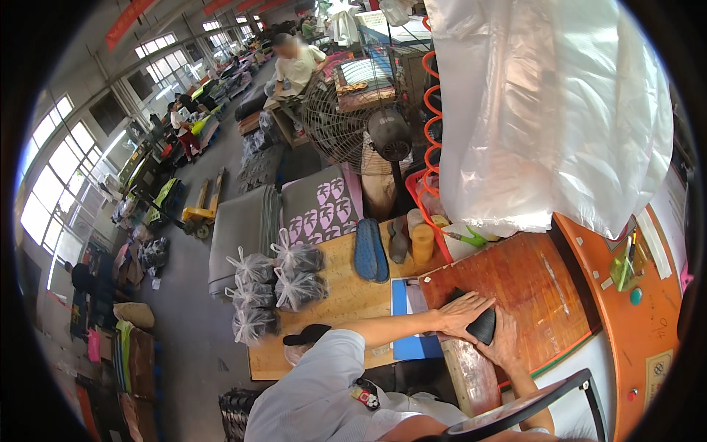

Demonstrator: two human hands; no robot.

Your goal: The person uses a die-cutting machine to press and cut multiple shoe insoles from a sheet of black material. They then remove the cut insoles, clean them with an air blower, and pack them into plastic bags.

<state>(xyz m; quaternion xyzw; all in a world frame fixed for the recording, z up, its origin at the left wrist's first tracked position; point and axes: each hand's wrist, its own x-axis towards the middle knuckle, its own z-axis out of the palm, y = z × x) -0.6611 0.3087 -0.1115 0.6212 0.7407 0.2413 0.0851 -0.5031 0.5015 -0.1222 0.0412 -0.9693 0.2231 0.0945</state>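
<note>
On the sloping red-brown wooden board (530, 283), both my hands close around a small black piece (484, 324) with a textured surface; it may be a stack of thin layers, which I cannot make out. My left hand (465, 312) reaches across from the left and presses its far left side. From the near right, my right hand (504, 342) grips the other side, fingers pointing away from me. The hands almost touch at the far end. Much of the piece is hidden beneath them.
Left of the board, a yellow-topped table holds a blue folder (400, 302), blue insoles (371, 250), a yellow jar (423, 243) and bagged black bundles (300, 289). Behind are a green-handled air gun (471, 237), red coiled hose (429, 110), hanging plastic sheeting (545, 110) and a fan (387, 132).
</note>
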